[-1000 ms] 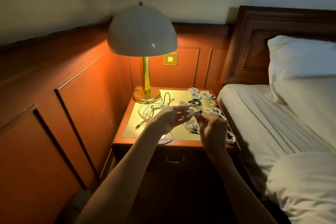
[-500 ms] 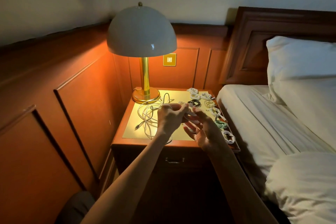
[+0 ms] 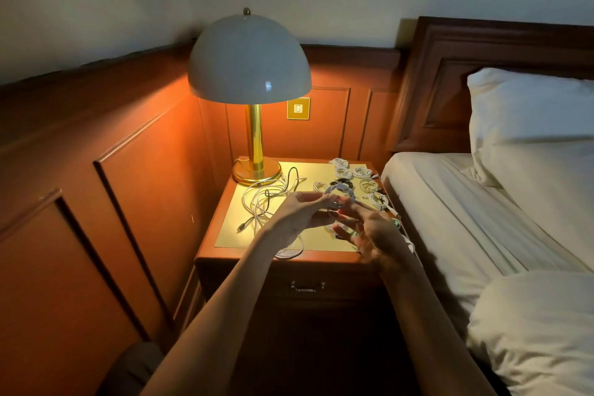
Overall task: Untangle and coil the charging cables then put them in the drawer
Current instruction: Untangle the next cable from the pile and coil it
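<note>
Above the wooden nightstand (image 3: 321, 259) my left hand (image 3: 302, 212) pinches a small white coiled cable (image 3: 337, 198) at its fingertips. My right hand (image 3: 369, 231) is palm up beside it, fingers spread, with its fingertips touching the coil. A loose tangle of white and black cables (image 3: 266, 202) lies on the left of the nightstand top. Several coiled cables (image 3: 356, 175) sit in rows at the back right. The drawer (image 3: 307, 286) under the top is closed.
A brass lamp (image 3: 254, 151) with a white dome shade stands at the back left corner of the nightstand. Wood panelling lines the wall to the left. The bed (image 3: 482, 219) with white pillows borders the nightstand on the right.
My right hand turned from palm down to palm up and its fingers spread. My left hand lifted slightly, still pinching the coil.
</note>
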`<state>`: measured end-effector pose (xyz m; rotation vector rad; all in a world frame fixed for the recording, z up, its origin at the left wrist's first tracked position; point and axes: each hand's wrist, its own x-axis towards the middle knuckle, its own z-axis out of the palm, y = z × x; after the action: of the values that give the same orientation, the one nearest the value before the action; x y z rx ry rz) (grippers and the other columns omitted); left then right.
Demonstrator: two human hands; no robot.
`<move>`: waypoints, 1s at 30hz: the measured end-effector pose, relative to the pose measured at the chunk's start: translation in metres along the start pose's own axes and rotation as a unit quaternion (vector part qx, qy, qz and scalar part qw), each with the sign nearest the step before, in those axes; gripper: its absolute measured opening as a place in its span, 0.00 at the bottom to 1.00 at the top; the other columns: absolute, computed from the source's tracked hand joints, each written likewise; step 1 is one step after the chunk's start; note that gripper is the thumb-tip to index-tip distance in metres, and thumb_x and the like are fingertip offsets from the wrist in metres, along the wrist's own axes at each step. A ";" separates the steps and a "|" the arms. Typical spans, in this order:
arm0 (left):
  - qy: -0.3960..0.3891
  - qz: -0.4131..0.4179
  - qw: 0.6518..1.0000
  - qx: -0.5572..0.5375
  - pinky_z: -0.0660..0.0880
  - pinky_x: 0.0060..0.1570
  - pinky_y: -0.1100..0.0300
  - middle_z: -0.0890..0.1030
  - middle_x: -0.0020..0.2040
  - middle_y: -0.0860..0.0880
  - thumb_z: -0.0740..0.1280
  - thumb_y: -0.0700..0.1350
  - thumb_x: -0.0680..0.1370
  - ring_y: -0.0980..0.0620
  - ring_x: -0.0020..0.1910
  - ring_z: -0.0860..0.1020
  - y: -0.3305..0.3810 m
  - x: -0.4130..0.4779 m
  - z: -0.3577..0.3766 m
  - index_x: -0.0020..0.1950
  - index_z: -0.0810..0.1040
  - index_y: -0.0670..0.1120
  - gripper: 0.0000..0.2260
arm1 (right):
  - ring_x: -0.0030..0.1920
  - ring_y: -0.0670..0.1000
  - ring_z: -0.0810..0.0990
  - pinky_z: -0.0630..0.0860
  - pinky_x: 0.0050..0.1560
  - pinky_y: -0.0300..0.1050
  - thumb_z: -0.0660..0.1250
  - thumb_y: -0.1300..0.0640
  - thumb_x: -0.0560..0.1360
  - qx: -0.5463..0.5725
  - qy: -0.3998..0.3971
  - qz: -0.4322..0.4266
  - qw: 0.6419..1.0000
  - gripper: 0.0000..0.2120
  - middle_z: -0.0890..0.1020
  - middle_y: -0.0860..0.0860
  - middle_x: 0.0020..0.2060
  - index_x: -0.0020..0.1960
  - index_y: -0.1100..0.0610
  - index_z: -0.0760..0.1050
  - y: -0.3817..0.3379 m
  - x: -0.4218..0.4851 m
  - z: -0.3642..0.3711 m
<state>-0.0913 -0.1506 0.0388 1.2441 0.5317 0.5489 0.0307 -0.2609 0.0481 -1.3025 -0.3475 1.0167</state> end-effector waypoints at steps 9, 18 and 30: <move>-0.003 -0.025 0.999 0.022 0.82 0.49 0.60 0.84 0.49 0.41 0.72 0.42 0.77 0.46 0.50 0.84 0.001 0.009 0.004 0.55 0.81 0.35 0.11 | 0.51 0.54 0.83 0.74 0.61 0.60 0.68 0.54 0.78 -0.002 0.008 0.050 0.999 0.08 0.85 0.56 0.51 0.53 0.56 0.80 0.005 0.000 0.000; -0.009 0.020 1.000 0.004 0.81 0.53 0.58 0.84 0.49 0.39 0.72 0.40 0.77 0.45 0.50 0.84 -0.007 0.003 -0.001 0.52 0.83 0.37 0.07 | 0.46 0.56 0.84 0.78 0.54 0.62 0.72 0.57 0.74 -0.001 0.059 0.020 0.998 0.15 0.84 0.60 0.54 0.59 0.60 0.79 0.008 0.000 0.007; 0.079 0.069 0.994 0.027 0.81 0.54 0.56 0.84 0.46 0.42 0.73 0.43 0.77 0.47 0.46 0.84 -0.016 0.009 0.005 0.53 0.83 0.35 0.12 | 0.44 0.54 0.86 0.84 0.40 0.50 0.78 0.58 0.71 0.072 0.200 -0.074 0.974 0.10 0.85 0.56 0.46 0.48 0.60 0.80 0.008 -0.006 -0.009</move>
<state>-0.0797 -0.1519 0.0233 1.3008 0.6001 0.7580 0.0307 -0.2714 0.0406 -1.2937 -0.0595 0.6233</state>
